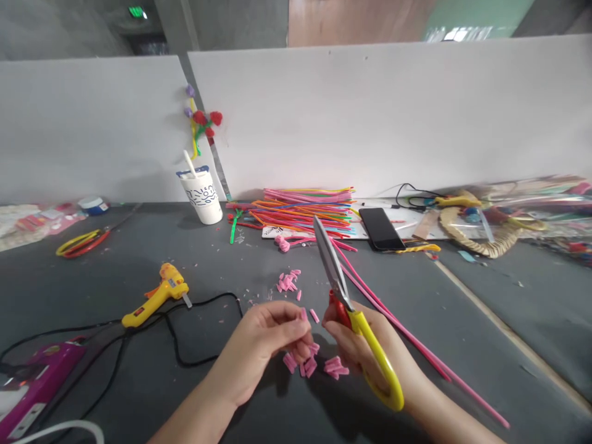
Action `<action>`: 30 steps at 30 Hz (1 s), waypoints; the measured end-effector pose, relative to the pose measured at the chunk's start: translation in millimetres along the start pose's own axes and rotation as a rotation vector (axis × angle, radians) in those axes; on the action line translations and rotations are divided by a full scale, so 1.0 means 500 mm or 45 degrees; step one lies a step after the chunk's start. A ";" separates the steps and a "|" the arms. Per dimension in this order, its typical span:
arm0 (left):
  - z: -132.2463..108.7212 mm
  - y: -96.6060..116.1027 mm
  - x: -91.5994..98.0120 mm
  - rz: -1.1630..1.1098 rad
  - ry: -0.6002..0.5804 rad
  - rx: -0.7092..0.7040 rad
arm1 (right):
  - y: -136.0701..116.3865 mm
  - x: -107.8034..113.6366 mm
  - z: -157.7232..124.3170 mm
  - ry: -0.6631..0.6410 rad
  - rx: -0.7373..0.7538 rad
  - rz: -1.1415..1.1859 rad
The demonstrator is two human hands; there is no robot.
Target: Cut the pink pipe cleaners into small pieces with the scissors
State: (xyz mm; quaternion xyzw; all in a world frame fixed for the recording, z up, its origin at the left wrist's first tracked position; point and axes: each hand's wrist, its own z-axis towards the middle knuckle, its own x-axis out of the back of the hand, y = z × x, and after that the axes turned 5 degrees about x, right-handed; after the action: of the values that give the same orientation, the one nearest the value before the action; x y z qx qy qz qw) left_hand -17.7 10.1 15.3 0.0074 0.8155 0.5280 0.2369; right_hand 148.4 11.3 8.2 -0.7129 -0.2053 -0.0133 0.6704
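At the far left I see a magenta plastic device [28,382] on the dark grey felt-covered table [462,290], with black cables [185,345] looping away from it. Behind lies a pair of scissors with yellow and red loop handles [81,242]. Just right of the cables a yellow hot glue gun [155,296] lies on its side. A white paper cup with blue line drawings [201,194] stands upright against the white partition.

Near the middle, the left hand [266,339] has thumb and fingers pinched together on a short pink fuzzy stem piece [303,314], held just above the table. Directly under both hands lies a heap of cut pink stem bits [308,365], and a second small scatter of pink bits [287,282] sits farther back. Behind that is a flat stack of multicoloured fuzzy craft stems [305,209].

The right hand [345,348] is wrapped tight round the steel-bladed scissors with yellow plastic handles [342,296]. The blades are together and point up and away, just beside the left fingertips. I cannot tell whether the blades touch the pink piece.

To the right, two long pink stems [393,320] run diagonally across the table. A black smartphone [382,228] lies face up beyond them, and a woven straw ring [481,237] lies farther right among blurred clutter.
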 end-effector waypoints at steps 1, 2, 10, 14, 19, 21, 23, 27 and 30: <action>0.001 -0.006 -0.005 0.019 -0.048 0.046 | -0.007 0.000 -0.002 -0.026 -0.046 0.071; 0.003 -0.012 -0.009 0.038 -0.087 0.085 | -0.012 0.000 -0.003 -0.051 -0.059 0.145; 0.011 -0.031 -0.019 0.133 -0.120 0.135 | -0.007 0.007 -0.008 -0.128 -0.045 0.209; 0.016 -0.033 -0.015 0.287 -0.007 0.056 | -0.007 0.006 -0.008 -0.062 -0.039 0.281; 0.016 -0.034 -0.016 0.381 0.024 -0.023 | -0.011 0.002 -0.006 -0.035 -0.043 0.244; 0.015 -0.037 -0.018 0.417 0.019 -0.017 | -0.011 -0.001 -0.004 -0.012 -0.063 0.182; 0.015 -0.041 -0.019 0.437 0.019 -0.018 | -0.009 -0.004 -0.004 -0.003 -0.080 0.132; 0.017 -0.044 -0.017 0.386 0.080 -0.021 | 0.000 0.003 -0.004 -0.016 0.027 0.015; 0.016 -0.033 -0.008 0.252 0.221 -0.125 | 0.009 0.017 -0.005 0.002 0.195 -0.272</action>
State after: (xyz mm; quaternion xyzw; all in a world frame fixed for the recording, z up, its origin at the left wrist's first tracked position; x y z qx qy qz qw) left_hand -7.2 8.6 0.2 0.0304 0.8014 0.5868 0.1123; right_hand 158.0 11.1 6.8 -0.6338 -0.2799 -0.0696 0.7177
